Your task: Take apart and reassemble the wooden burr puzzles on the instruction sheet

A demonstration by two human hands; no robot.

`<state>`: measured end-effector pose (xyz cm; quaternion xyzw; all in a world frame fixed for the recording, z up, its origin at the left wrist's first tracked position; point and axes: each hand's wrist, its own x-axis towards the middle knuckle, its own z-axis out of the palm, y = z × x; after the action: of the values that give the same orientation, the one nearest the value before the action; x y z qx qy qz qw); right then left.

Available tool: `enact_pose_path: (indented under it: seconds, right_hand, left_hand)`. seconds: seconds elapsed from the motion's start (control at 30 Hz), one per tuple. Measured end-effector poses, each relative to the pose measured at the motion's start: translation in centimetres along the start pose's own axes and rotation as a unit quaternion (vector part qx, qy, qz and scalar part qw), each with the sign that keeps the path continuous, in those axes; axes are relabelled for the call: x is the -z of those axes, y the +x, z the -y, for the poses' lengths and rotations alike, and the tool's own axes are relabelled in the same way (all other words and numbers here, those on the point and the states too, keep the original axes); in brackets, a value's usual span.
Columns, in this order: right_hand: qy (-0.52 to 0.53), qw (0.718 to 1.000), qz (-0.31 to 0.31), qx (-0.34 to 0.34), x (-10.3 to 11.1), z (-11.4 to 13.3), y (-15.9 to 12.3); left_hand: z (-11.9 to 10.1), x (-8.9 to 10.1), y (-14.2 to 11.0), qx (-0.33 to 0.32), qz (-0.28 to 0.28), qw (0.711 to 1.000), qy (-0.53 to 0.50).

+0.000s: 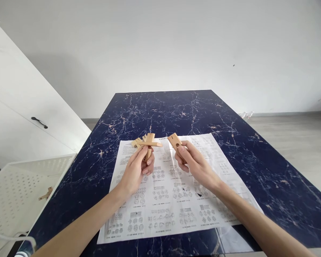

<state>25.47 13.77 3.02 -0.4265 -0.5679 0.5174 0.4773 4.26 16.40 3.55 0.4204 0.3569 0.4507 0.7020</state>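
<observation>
Over the printed sheet (160,194), my left hand (137,166) is closed around crossed wooden puzzle pieces (149,144). One piece lies across another that points away from me. Just beyond that hand, other wooden pieces (137,141) with dark marks show partly, and the crossed ones hide some of them. My right hand (192,159) pinches a single wooden puzzle piece (174,140), tilted, with a dark mark near its far end and a dark round spot by my thumb. A gap separates the pieces in the two hands. Rows of small assembly diagrams cover the sheet.
The sheet lies on a dark blue marble-patterned table (163,110). To the left stand a white cabinet (21,96) and a perforated white bin (39,175) with a wooden piece (45,193) in it. A white cable (13,237) runs at lower left.
</observation>
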Motion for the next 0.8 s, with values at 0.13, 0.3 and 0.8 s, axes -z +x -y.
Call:
enact_pose_path:
  seconds: [0.13,0.3,0.8]
  right_hand:
    - [0.051,0.997,0.05,0.01,0.17,0.26,0.05]
    - [0.106,0.992,0.07,0.008,0.11,-0.17,0.08]
    - [0.164,0.976,0.141,-0.017,0.31,0.44,-0.29]
  left_hand:
    - [0.09,-0.02,-0.05,0.008,0.017,1.0,0.005]
    - [0.28,0.08,-0.1,0.019,0.052,0.998,0.019]
    - [-0.05,-0.21,-0.29,0.071,0.068,0.995,-0.02]
